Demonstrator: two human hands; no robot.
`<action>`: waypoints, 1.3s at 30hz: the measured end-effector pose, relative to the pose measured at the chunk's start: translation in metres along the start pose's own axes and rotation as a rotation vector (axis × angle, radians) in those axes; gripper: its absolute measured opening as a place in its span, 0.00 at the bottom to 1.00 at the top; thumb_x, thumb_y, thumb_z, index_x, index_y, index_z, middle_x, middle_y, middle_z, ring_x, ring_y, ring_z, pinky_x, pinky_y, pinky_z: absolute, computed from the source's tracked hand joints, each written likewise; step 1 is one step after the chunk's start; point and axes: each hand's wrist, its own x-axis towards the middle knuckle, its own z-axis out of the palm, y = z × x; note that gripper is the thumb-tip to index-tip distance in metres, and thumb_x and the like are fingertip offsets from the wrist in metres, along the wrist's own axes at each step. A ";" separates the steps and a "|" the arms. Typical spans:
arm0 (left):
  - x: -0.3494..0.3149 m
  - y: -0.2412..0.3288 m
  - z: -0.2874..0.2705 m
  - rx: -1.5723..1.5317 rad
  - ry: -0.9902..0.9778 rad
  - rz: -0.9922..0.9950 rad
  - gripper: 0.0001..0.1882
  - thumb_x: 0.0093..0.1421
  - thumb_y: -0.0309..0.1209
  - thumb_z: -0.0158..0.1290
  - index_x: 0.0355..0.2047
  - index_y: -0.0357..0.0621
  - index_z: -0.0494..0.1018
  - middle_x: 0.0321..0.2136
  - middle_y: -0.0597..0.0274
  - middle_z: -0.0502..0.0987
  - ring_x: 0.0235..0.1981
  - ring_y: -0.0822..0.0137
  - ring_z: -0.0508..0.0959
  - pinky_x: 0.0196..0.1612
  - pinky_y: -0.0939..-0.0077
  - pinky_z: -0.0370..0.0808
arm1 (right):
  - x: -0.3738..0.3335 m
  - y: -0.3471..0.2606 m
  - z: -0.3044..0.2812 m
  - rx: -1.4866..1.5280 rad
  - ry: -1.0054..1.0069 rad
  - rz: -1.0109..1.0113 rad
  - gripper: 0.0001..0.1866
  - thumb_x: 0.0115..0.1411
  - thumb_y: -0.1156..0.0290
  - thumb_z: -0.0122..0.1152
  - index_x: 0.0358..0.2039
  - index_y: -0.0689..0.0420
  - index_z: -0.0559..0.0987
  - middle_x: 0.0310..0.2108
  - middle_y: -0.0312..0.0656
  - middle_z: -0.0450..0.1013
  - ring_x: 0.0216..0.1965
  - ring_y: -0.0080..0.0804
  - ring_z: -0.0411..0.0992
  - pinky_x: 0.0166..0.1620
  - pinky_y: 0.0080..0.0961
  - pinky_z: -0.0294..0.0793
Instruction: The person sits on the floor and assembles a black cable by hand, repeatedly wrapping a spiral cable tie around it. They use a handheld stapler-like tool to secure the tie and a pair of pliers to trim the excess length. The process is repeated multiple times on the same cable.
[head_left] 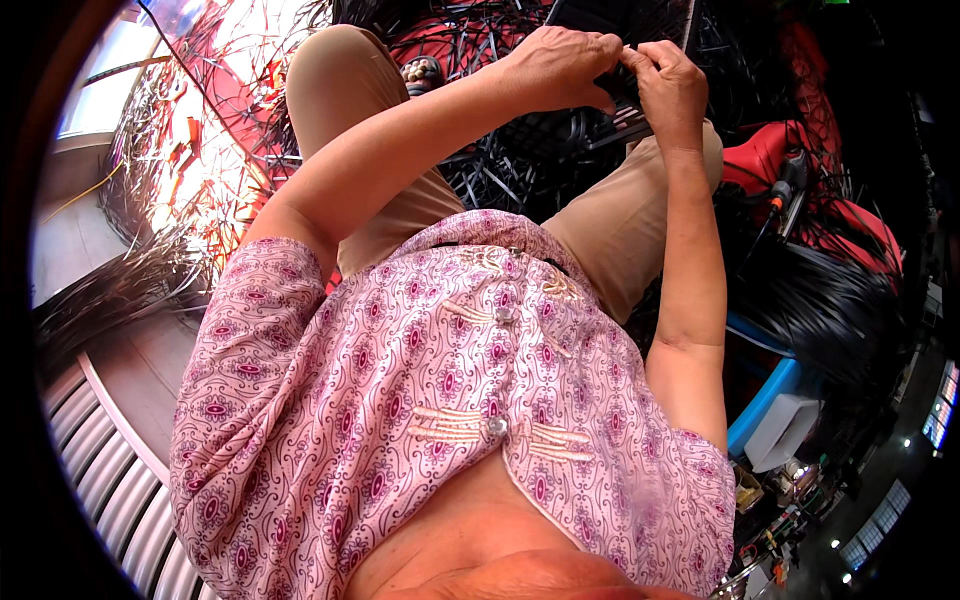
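Note:
My left hand point(565, 68) reaches across from the left, its fingers bent and its thumb hanging a little apart below. Its fingertips meet those of my right hand point(672, 92), which is closed in a pinch. Whatever lies between the fingers is too small and dark to make out. Just above my right hand runs a thin, pale-edged strip point(689, 22). Under both hands, between my knees, sits a black slatted or woven piece point(560, 132), partly covered by my hands; its full shape cannot be told.
Loose black strips point(490, 180) tangle over the red floor covering point(445, 35). A bundle of black strips point(815, 315) lies at right, near a blue container point(765, 405) and a tool with a dark handle point(790, 180). At lower left stands a ribbed pale surface point(110, 470).

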 end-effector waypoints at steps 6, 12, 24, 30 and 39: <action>-0.002 0.003 0.006 -0.014 0.202 0.194 0.23 0.55 0.48 0.64 0.41 0.45 0.73 0.35 0.59 0.76 0.40 0.55 0.79 0.39 0.61 0.75 | 0.007 0.024 0.003 -0.113 -0.115 -0.125 0.11 0.55 0.62 0.67 0.32 0.54 0.87 0.42 0.37 0.81 0.46 0.42 0.77 0.49 0.38 0.75; -0.001 0.001 0.011 -0.016 0.209 0.274 0.19 0.57 0.45 0.63 0.42 0.47 0.79 0.37 0.60 0.75 0.44 0.57 0.78 0.42 0.62 0.76 | 0.018 0.026 -0.001 -0.064 -0.263 -0.019 0.13 0.55 0.62 0.66 0.36 0.56 0.87 0.46 0.42 0.80 0.49 0.44 0.76 0.53 0.40 0.74; 0.049 -0.017 0.011 -0.310 -0.433 0.068 0.20 0.52 0.41 0.65 0.36 0.35 0.82 0.26 0.53 0.82 0.30 0.59 0.82 0.36 0.64 0.77 | -0.077 -0.029 -0.021 -0.082 0.438 -0.044 0.11 0.56 0.77 0.68 0.41 0.56 0.80 0.47 0.43 0.73 0.43 0.39 0.76 0.43 0.35 0.78; 0.064 -0.032 0.019 -0.416 -0.648 0.023 0.19 0.54 0.39 0.63 0.37 0.33 0.81 0.26 0.61 0.80 0.30 0.69 0.78 0.35 0.71 0.75 | -0.100 -0.017 0.005 -0.340 0.331 -0.274 0.13 0.55 0.77 0.69 0.42 0.52 0.81 0.43 0.39 0.74 0.43 0.43 0.74 0.46 0.38 0.74; 0.064 -0.031 0.011 -0.762 -0.778 -0.400 0.34 0.64 0.63 0.52 0.31 0.39 0.83 0.27 0.67 0.80 0.29 0.72 0.75 0.38 0.76 0.72 | -0.105 -0.024 0.019 -0.223 0.267 -0.255 0.16 0.52 0.80 0.69 0.42 0.54 0.80 0.44 0.42 0.72 0.46 0.42 0.72 0.45 0.36 0.75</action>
